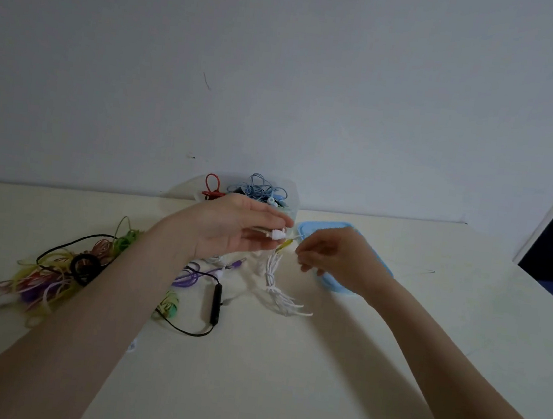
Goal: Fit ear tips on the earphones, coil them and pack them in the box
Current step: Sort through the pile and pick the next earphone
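Cream table [319, 369], left hand [231, 228] gripping white earbud [278, 234] pointing right, right hand [335, 254] pinching its cord.

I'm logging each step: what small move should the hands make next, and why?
Probably bring the right hand to the white earbud that the left hand pinches and seat a tip: its fingers seem to pinch something tiny beside it, and the white cable hangs uncoiled.
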The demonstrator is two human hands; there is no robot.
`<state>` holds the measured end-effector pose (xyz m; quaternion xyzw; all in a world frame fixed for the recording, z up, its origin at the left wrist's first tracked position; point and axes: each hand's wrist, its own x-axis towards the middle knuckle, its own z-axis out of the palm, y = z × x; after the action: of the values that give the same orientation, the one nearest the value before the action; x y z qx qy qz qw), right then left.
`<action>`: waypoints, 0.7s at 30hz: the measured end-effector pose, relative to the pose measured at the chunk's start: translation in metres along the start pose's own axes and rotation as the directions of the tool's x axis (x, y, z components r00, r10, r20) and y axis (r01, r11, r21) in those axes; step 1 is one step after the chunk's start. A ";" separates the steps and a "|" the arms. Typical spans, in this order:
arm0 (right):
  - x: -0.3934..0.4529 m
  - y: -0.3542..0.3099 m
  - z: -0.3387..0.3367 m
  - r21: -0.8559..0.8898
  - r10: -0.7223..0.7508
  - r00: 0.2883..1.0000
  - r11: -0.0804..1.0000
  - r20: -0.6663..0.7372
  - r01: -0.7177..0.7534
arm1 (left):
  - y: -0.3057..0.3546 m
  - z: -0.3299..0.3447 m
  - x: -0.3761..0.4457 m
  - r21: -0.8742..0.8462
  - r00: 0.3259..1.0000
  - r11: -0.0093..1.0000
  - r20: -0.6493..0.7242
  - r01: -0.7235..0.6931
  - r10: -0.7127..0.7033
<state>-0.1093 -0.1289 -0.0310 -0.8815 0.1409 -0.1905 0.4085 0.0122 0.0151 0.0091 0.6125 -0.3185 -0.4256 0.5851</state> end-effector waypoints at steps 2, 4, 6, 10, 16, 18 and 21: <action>0.000 -0.002 -0.005 0.155 0.002 0.991 0.988 -0.133 0.019 | -0.004 -0.001 0.003 -0.101 1.000 0.995 -0.018 0.004 -0.005; -0.001 -0.005 -0.008 0.369 0.025 0.984 0.929 -0.177 0.043 | -0.009 0.000 0.007 -0.181 0.999 0.983 -0.052 0.000 -0.010; -0.002 -0.011 -0.009 0.525 0.034 0.987 0.849 -0.159 0.056 | -0.015 0.002 0.011 -0.239 0.994 0.971 -0.109 -0.020 -0.006; -0.004 -0.015 -0.002 0.548 -0.031 0.994 0.832 -0.104 0.084 | -0.025 0.011 0.018 -0.250 0.979 0.962 -0.194 -0.106 0.058; -0.003 -0.011 0.003 0.539 -0.006 0.993 0.839 -0.117 0.068 | -0.030 0.021 0.020 -0.220 0.985 0.968 -0.146 -0.120 0.089; -0.003 -0.010 0.002 0.547 0.020 0.989 0.835 -0.146 0.064 | -0.029 0.020 0.019 -0.255 0.994 0.964 -0.102 -0.072 0.047; -0.003 -0.008 0.001 0.542 0.041 0.986 0.838 -0.164 0.056 | -0.025 0.017 0.016 -0.304 0.999 0.953 -0.037 -0.016 0.005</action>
<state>-0.1101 -0.1216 -0.0259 -0.7100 0.1117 -0.2983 0.6280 0.0011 -0.0040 -0.0170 0.5210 -0.2418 -0.4553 0.6803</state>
